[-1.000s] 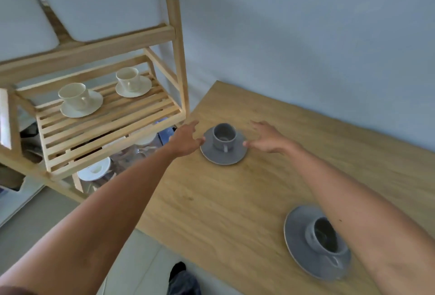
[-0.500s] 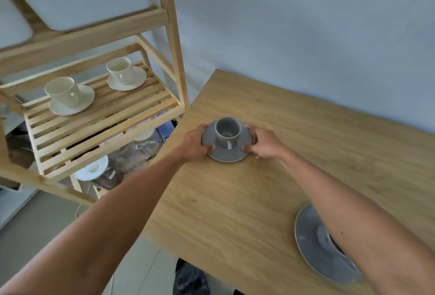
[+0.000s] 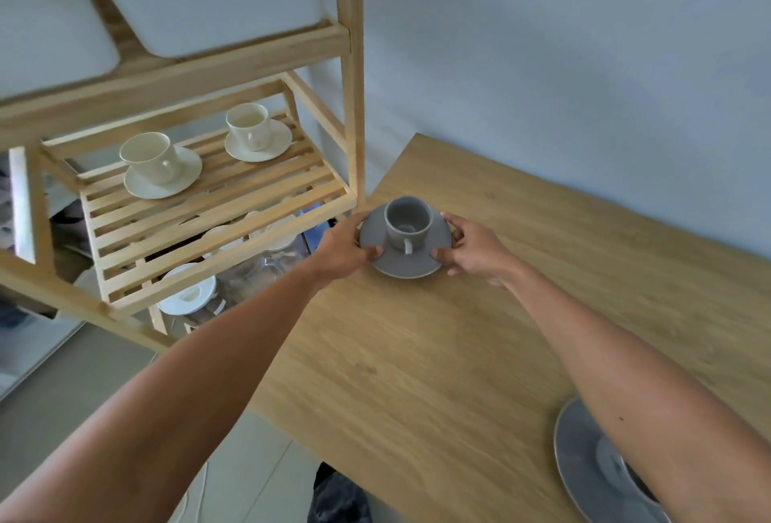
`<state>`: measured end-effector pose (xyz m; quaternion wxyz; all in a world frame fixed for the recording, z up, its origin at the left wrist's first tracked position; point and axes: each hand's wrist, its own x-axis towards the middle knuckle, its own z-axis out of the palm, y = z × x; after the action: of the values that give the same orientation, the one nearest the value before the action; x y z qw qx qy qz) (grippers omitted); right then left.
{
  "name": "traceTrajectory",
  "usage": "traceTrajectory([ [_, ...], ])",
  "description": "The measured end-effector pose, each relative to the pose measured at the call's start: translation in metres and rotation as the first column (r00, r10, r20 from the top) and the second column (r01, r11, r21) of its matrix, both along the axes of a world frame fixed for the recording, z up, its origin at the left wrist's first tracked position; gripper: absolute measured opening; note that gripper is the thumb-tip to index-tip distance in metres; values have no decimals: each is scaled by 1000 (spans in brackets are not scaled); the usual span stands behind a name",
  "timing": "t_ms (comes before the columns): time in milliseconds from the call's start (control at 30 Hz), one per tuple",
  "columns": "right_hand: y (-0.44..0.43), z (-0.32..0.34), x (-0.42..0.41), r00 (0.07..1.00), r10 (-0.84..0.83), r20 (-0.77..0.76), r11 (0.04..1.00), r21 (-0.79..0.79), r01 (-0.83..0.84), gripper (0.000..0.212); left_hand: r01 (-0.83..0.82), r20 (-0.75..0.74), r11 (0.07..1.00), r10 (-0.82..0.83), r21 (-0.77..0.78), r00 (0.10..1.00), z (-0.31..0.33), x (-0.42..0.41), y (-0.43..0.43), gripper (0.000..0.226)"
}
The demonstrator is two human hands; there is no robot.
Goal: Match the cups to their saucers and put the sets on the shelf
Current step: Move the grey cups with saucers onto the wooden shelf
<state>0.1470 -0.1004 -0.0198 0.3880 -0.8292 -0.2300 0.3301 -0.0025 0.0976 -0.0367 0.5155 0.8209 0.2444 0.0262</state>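
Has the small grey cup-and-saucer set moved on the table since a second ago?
Yes. The grey saucer with its grey cup, gripped by both hands, now sits closer to the table corner and the wooden shelf post than before.

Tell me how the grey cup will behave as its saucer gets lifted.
The grey cup only stands loose on its saucer, so it may slide if tilted. It looks glazed, probably slippery and breakable. Left hand and right hand grip opposite rims, which should keep it level.
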Motion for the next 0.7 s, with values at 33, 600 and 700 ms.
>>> traceTrajectory([
  [33, 10, 1, -1, 1000, 14, 3, 1000, 3, -14, 88, -14, 8, 1000, 14, 1, 1000, 1, -3, 8, 65],
  [600, 221, -26, -15, 970, 231, 69, 973, -16, -231, 84, -256, -104, 952, 276, 169, 956, -11, -51, 173, 65],
  [700, 250, -36, -9, 959, 265, 103, 964, -38, -262, 77, -270, -113, 940, 298, 208, 948, -22, -44, 196, 65],
])
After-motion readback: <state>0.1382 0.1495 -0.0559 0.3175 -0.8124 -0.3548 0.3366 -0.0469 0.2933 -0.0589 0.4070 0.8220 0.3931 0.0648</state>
